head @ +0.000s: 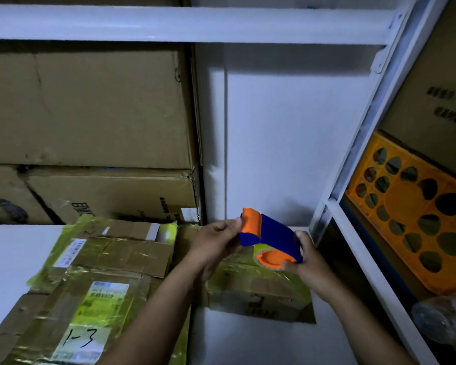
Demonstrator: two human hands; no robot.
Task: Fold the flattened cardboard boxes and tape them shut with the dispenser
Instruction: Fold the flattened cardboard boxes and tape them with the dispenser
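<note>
A blue and orange tape dispenser [270, 237] is held up in front of me, above a small taped cardboard box [258, 291] on the white surface. My left hand [216, 245] pinches its orange front end. My right hand [309, 262] grips the rear end by the tape roll, thumb under the orange hub. To the left lies a pile of flattened cardboard boxes [95, 280] covered in yellowish tape and labels, one marked "1-3".
Large brown cartons [90, 109] are stacked on the shelf at the back left. A white shelf post [358, 143] rises on the right, with an orange plastic crate [416, 209] behind it. A clear plastic bag [442, 320] lies at the lower right.
</note>
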